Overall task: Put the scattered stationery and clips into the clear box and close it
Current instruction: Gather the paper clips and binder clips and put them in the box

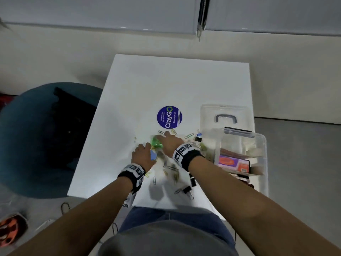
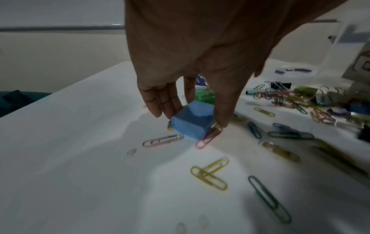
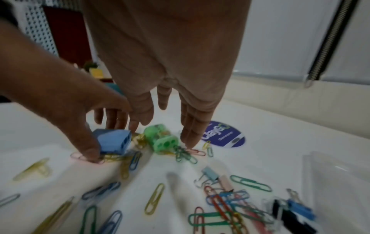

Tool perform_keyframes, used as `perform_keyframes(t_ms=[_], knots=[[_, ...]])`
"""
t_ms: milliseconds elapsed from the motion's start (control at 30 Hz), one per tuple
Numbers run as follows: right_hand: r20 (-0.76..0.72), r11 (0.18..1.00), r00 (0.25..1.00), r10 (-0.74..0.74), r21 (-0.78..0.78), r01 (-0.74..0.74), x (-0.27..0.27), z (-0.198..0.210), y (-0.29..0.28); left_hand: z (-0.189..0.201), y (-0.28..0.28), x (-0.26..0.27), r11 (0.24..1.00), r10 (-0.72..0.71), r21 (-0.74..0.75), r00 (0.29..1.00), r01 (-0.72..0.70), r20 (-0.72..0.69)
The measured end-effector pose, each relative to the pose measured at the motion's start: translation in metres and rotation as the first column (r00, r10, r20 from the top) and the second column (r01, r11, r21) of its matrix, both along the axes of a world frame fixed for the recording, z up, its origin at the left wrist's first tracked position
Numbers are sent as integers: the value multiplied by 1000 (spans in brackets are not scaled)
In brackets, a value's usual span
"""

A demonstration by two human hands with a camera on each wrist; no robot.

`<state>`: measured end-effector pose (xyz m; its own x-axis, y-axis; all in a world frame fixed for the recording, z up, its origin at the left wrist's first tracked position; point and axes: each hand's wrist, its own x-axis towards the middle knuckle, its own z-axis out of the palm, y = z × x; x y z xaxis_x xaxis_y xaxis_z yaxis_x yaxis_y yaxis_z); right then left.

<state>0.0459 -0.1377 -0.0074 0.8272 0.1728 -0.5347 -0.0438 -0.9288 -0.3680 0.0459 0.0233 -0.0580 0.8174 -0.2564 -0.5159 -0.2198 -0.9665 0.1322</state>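
Note:
My left hand [image 1: 147, 149] [image 2: 192, 114] pinches a blue sharpener [image 1: 153, 155] [image 2: 192, 124] [image 3: 114, 142] between thumb and fingers, low on the white table [image 1: 166, 80]. Just beside it stands a green sharpener [image 1: 156, 143] [image 2: 204, 95] [image 3: 162, 139]. My right hand [image 1: 163, 137] [image 3: 166, 129] reaches down over it with straight fingers, thumb on one side and fingers on the other, not closed on it. Several coloured paper clips [image 1: 171, 169] [image 2: 208, 175] [image 3: 220, 205] and binder clips [image 1: 188, 189] [image 3: 290, 213] lie scattered around. The clear box [image 1: 263, 154] stands open at the right, stationery inside, its lid [image 1: 225, 111] folded back.
A round blue sticker [image 1: 169, 117] [image 3: 222, 136] lies on the table beyond the hands. A teal chair [image 1: 27, 145] with a black bag stands left of the table. The box sits close to the table's right edge. An orange shoe [image 1: 11, 228] lies on the floor.

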Motion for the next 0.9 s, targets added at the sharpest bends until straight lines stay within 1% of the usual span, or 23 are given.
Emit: perform_keyframes(t_ms=[100,167,267,333,433,500,533,600,667,700,733,800,867,900], knots=[[-42,991,993,109,-68,-112,8,-20,19,-3,7,-2,1000,-4,25,1000,3,18],[-37,987,991,125,-101,-128,9,-31,27,-2,11,0,999,36,-31,999,-36,-7],[42,990,997,59,-129,-53,5,-39,31,4,16,5,978,108,-172,991,-121,-85],[44,994,999,3,-105,1,1,-38,28,9,18,9,955,126,-255,985,-152,-115],[9,998,999,-53,-44,53,-6,-33,14,20,18,10,883,180,-409,970,-232,-162],[-26,979,981,-194,57,196,-11,-26,3,29,16,10,779,251,-512,929,-361,-274],[-40,953,961,-274,122,277,-14,-20,-5,31,13,9,714,278,-553,899,-429,-338],[-67,881,918,-391,262,394,-18,-10,-17,38,12,10,593,313,-602,842,-535,-440],[-92,797,878,-470,383,467,-32,8,-39,44,-3,6,483,284,-641,799,-597,-530],[-99,744,853,-513,444,499,-40,18,-50,48,-12,3,449,245,-655,788,-608,-564],[-100,688,825,-557,501,525,-50,28,-62,52,-24,-1,436,202,-668,789,-603,-581],[-71,594,758,-648,575,562,-72,46,-87,66,-49,-10,444,113,-691,801,-571,-589],[-12,535,679,-734,606,589,-99,63,-112,79,-79,-21,458,20,-720,815,-522,-579],[12,508,635,-772,612,606,-115,69,-124,85,-94,-27,480,-29,-738,833,-473,-553]])
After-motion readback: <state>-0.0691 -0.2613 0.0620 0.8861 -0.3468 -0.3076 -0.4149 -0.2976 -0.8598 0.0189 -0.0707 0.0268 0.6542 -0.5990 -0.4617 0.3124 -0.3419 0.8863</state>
